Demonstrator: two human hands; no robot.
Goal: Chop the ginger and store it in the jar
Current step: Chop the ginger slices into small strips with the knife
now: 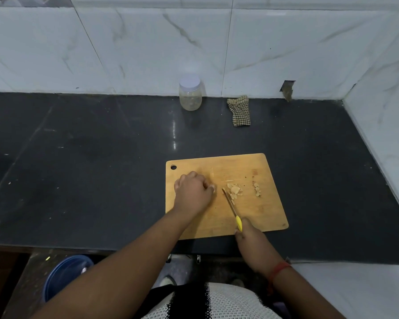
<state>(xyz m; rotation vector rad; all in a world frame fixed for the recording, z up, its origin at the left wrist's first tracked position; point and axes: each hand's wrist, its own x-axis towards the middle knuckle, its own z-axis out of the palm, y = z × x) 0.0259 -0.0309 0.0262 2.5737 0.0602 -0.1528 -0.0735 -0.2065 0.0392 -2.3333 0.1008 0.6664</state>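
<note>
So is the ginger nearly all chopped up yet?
Partly. Two little heaps of ginger pieces lie cut on the cutting board. The right hand holds the knife by them; the left hand is curled beside. The jar is closed at the wall, so storing remains.

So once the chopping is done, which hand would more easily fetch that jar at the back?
Probably the left hand. It rests curled on the cutting board, while the right hand is occupied gripping the yellow-handled knife. The lidded jar stands against the wall, roughly in line with the left hand.
</note>
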